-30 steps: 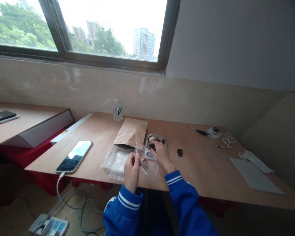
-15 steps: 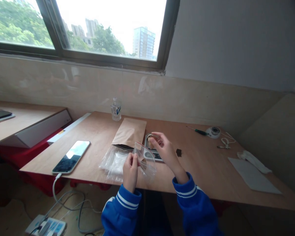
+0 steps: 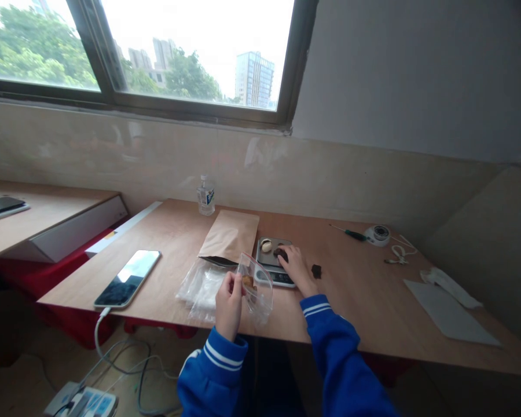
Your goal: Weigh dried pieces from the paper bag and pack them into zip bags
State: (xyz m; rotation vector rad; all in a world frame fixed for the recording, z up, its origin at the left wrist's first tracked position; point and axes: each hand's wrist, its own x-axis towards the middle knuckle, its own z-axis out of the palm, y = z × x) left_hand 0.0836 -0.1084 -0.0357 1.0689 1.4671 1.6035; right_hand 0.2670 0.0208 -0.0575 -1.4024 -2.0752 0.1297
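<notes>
On the counter (image 3: 373, 289), a scale (image 3: 274, 262) sits near the front edge, with a paper envelope (image 3: 230, 234) just to its left and a bottle (image 3: 206, 196) behind that, by the wall. A stack of plastic bags (image 3: 202, 285) lies in front of the envelope. A phone (image 3: 128, 277) lies well to the left. A screwdriver (image 3: 351, 233) and a tape roll (image 3: 378, 233) lie far right at the back, and a sheet of paper (image 3: 449, 313) sits near the right front.

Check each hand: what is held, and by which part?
The left hand pinches a small clear zip plastic bag at its open top edge. The right hand rests fingertips on a dark piece on the small scale; a grip cannot be told.
</notes>
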